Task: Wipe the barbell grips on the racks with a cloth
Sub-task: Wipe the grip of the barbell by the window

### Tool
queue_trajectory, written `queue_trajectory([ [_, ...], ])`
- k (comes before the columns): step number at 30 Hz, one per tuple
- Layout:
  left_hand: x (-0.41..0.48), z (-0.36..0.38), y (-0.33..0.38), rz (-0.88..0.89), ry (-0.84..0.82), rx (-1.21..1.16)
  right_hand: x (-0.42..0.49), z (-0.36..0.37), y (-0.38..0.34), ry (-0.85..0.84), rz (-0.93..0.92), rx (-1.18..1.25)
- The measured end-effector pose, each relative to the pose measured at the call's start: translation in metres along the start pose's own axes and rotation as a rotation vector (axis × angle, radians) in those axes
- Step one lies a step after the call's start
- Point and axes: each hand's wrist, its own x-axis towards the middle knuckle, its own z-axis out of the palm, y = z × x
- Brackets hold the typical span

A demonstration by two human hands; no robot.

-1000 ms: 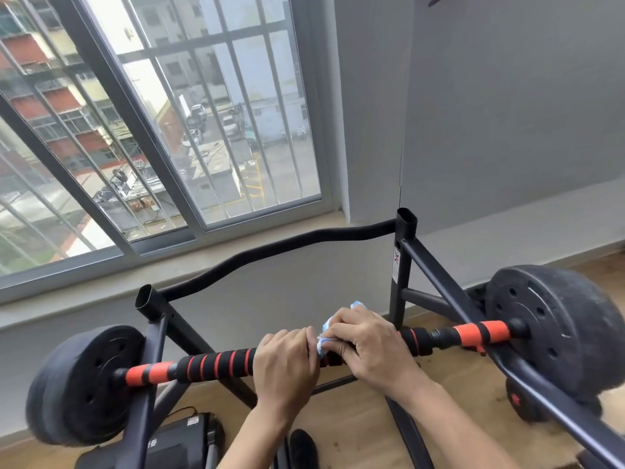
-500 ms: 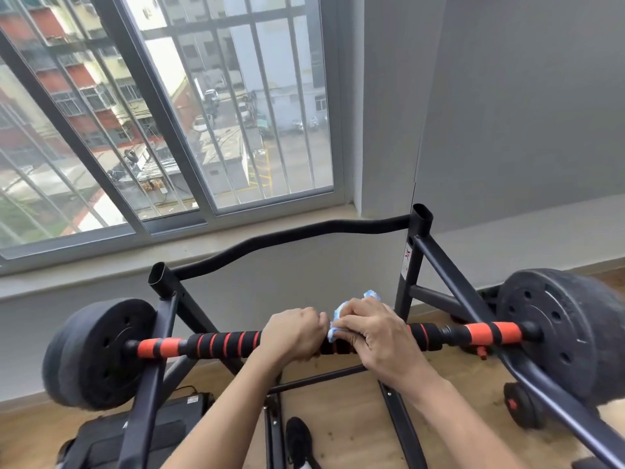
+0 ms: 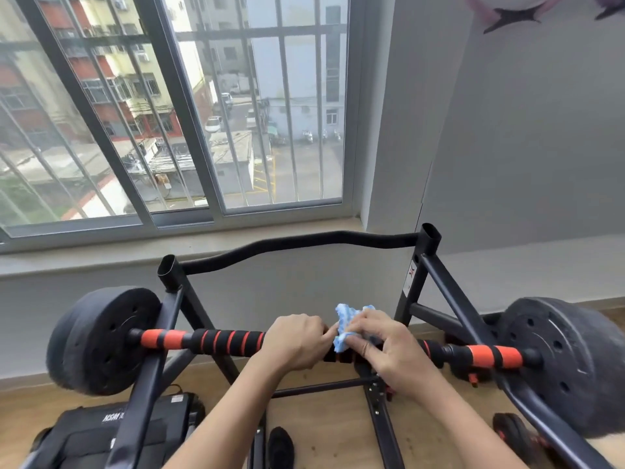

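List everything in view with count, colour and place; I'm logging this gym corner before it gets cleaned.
barbell: one, black bar with orange-striped foam grips, lying across the rack
weight plates: two, black, one at each end of the barbell
rack: one, black metal frame, under the window
cloth: one, blue and white, on the bar's middle grip
window: one, grey frame with bars, on the far wall
black machine: one, on the wooden floor, lower left
small orange-and-black weight: one, on the floor, lower right
left hand: one, grips the bar beside the cloth
right hand: one, holds the cloth against the grip
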Motion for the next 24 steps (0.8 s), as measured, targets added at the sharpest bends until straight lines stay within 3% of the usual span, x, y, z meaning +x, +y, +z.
queue_trajectory([
  [2, 0.000, 0.000, 0.000, -0.063, -0.016, -0.102, 0.002, -0.017, -0.016, 0.102, 0.137, 0.338],
  [4, 0.000, -0.001, 0.001, -0.059, -0.029, -0.130, 0.002, -0.034, -0.026, 0.208, 0.204, 0.417],
  [11, -0.001, 0.001, -0.002, 0.020, -0.007, -0.086, -0.003, -0.031, -0.011, 0.038, 0.260, -0.296],
  [24, -0.003, 0.005, 0.000, 0.048, 0.065, -0.015, -0.003, -0.009, -0.001, -0.019, 0.134, -0.424],
])
